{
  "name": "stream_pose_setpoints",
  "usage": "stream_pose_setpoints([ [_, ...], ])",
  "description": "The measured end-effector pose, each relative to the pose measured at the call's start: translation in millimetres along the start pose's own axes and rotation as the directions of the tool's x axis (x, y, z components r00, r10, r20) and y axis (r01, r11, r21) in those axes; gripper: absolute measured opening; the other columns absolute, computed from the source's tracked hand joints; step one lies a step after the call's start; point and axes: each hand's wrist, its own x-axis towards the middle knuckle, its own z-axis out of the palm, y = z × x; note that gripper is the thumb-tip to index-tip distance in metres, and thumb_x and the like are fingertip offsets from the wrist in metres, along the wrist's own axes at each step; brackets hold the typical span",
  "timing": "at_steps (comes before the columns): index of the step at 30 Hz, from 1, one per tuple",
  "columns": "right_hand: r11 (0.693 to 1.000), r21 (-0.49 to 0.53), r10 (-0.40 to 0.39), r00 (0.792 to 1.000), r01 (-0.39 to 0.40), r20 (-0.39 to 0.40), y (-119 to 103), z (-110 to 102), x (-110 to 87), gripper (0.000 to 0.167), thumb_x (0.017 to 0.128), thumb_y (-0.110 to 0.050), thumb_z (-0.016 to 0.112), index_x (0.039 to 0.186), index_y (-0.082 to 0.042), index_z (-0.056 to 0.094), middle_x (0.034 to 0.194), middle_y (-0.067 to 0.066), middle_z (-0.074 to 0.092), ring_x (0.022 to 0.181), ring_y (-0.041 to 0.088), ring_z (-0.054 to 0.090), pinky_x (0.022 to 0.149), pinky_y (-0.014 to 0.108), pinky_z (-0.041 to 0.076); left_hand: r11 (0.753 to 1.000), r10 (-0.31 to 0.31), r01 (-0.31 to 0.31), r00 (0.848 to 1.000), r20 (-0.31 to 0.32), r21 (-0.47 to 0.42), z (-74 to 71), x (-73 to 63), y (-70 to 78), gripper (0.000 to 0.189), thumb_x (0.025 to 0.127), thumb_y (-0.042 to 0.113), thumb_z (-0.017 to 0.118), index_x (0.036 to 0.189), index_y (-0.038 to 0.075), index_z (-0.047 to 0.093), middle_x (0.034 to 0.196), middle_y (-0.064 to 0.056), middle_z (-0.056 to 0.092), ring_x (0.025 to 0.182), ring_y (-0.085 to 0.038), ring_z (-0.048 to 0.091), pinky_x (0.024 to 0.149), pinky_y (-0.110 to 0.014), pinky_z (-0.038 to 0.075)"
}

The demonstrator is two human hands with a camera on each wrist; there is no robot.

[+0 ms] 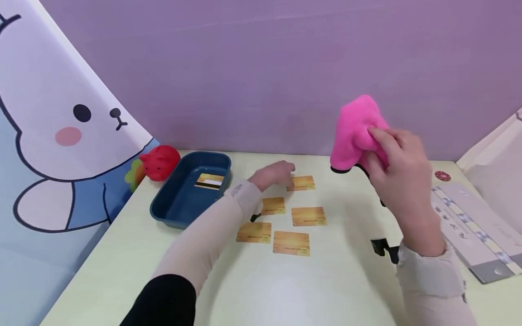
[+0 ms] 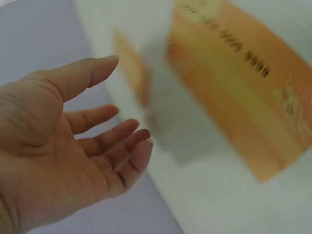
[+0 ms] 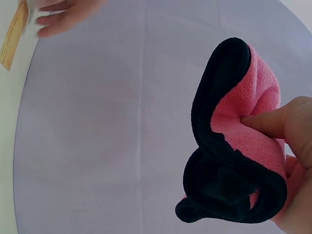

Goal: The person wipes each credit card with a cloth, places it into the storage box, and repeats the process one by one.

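Note:
In the head view my left hand reaches over the far part of the table, beside the farthest gold card. The left wrist view shows that hand's fingers loosely bent with nothing between them, while a large gold card appears close to the camera. Raised above the table on the right, my right hand pinches a bunched pink cloth. Black edging runs along this cloth in the right wrist view. More gold cards lie flat on the table, one partly covered by my left wrist.
A dark blue tray at the left holds a gold card with a black stripe. Behind it sits a red piggy bank. On the right are a grey-white box and a red poker chip. A purple backdrop borders the far edge.

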Motion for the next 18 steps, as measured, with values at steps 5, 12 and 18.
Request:
stream_pose_setpoints([
  [5,1.0,0.027,0.01,1.0,-0.01,-0.028,0.3,3.4,-0.4,0.033,0.091,-0.01,0.065,0.123,-0.005,0.07,0.11,0.026,0.066,0.105,0.045,0.058,0.088,0.056,0.046,0.99,-0.01,0.011,1.0,-0.002,0.14,9.0,11.1,10.2,0.034,0.094,0.026,0.065,0.123,0.012,0.054,0.129,-0.011,0.048,0.105,-0.025,0.041,0.08,-0.037,0.037],
  [12,1.0,0.028,0.012,0.999,-0.01,-0.046,0.0,3.8,0.1,0.033,0.092,-0.01,0.063,0.123,-0.005,0.07,0.11,0.026,0.066,0.103,0.045,0.058,0.086,0.055,0.047,0.991,-0.059,0.052,0.997,0.047,0.126,6.0,13.5,11.2,0.039,0.092,0.035,0.068,0.121,0.012,0.056,0.122,-0.008,0.053,0.107,-0.025,0.044,0.086,-0.039,0.042],
  [18,1.0,0.017,0.019,0.999,-0.018,-0.045,3.2,1.8,-0.5,0.033,0.092,-0.01,0.063,0.124,-0.005,0.07,0.111,0.026,0.066,0.104,0.044,0.059,0.086,0.056,0.047,1.0,0.018,-0.018,1.0,0.004,-0.01,14.0,24.7,4.4,0.041,0.093,0.026,0.068,0.128,0.011,0.052,0.123,-0.009,0.055,0.1,-0.022,0.044,0.084,-0.033,0.039],
])
